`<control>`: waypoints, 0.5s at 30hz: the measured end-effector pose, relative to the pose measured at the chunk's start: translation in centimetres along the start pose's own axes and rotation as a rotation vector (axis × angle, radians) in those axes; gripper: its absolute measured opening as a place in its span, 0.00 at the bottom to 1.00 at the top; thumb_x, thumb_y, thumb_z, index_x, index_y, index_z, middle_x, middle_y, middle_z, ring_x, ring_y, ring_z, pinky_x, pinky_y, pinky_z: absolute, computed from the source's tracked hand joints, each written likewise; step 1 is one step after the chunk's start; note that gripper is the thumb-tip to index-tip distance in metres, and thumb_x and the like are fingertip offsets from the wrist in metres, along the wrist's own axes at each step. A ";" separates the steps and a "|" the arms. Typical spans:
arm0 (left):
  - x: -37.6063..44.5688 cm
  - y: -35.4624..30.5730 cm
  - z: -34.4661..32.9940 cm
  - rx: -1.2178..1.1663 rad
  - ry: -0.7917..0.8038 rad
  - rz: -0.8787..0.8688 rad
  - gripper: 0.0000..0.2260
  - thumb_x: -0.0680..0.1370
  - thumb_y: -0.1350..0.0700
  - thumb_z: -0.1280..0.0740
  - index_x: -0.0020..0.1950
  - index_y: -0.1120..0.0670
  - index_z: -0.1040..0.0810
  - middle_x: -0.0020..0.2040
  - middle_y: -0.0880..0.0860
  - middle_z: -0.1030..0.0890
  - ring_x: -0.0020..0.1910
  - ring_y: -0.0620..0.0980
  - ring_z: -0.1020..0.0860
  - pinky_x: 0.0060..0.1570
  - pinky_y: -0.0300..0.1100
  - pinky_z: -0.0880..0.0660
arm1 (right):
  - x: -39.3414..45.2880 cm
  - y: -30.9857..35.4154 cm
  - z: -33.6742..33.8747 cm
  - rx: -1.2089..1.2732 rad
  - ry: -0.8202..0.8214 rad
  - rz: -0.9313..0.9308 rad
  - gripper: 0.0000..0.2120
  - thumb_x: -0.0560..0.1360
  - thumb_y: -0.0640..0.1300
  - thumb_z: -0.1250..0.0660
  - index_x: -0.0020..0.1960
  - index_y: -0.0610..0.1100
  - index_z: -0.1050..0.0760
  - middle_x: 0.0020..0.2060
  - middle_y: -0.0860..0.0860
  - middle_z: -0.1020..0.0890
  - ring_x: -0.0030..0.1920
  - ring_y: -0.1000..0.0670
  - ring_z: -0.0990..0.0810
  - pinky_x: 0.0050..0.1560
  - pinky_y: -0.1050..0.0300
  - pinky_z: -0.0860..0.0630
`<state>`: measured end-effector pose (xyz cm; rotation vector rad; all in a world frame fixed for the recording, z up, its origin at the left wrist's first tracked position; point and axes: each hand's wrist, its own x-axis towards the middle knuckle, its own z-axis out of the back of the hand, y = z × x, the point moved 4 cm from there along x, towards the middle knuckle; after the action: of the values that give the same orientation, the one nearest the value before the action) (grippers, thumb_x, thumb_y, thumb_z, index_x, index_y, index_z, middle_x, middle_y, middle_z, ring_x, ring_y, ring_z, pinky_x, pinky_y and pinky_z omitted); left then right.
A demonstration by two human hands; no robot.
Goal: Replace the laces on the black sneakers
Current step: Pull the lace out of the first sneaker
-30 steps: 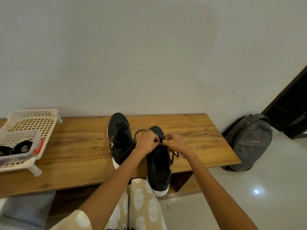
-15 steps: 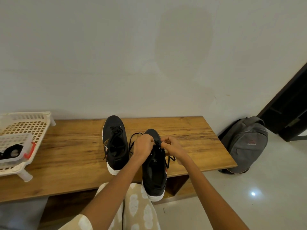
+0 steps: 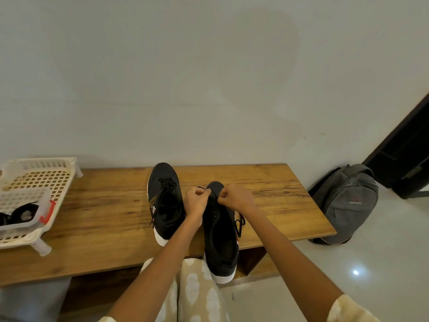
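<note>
Two black sneakers with white soles sit on a wooden bench [image 3: 99,219]. The left sneaker [image 3: 165,201] lies flat with its black lace threaded. The right sneaker [image 3: 220,233] hangs over the bench's front edge, heel toward me. My left hand [image 3: 197,201] and my right hand [image 3: 235,197] are both pinched on the black lace [image 3: 239,225] near the toe end of this shoe's eyelets. A loose length of lace dangles down the shoe's right side.
A cream plastic rack [image 3: 37,180] stands at the bench's left end, holding a clear container [image 3: 25,210] with dark items inside. A grey backpack [image 3: 348,203] leans against the wall on the floor at the right, beside a dark doorway [image 3: 408,154].
Both hands have shifted up the right sneaker toward its toe and spread slightly apart on the lace. The camera has tilted, so the bench sits lower in view.
</note>
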<state>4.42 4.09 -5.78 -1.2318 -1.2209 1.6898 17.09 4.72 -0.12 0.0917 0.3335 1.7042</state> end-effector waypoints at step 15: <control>-1.1 -0.9 -0.8 0.256 0.010 -0.266 0.09 0.75 0.47 0.31 0.44 0.52 0.16 0.46 0.51 0.23 0.52 0.51 0.27 0.51 0.48 0.28 | 2.0 3.0 3.3 0.396 -0.025 0.047 0.19 0.79 0.46 0.39 0.30 0.45 0.33 0.27 0.53 0.33 0.29 0.54 0.36 0.32 0.58 0.40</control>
<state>5.53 3.63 -4.72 -0.8817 -1.0715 1.5823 14.76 6.84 3.55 0.4132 0.6513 1.6620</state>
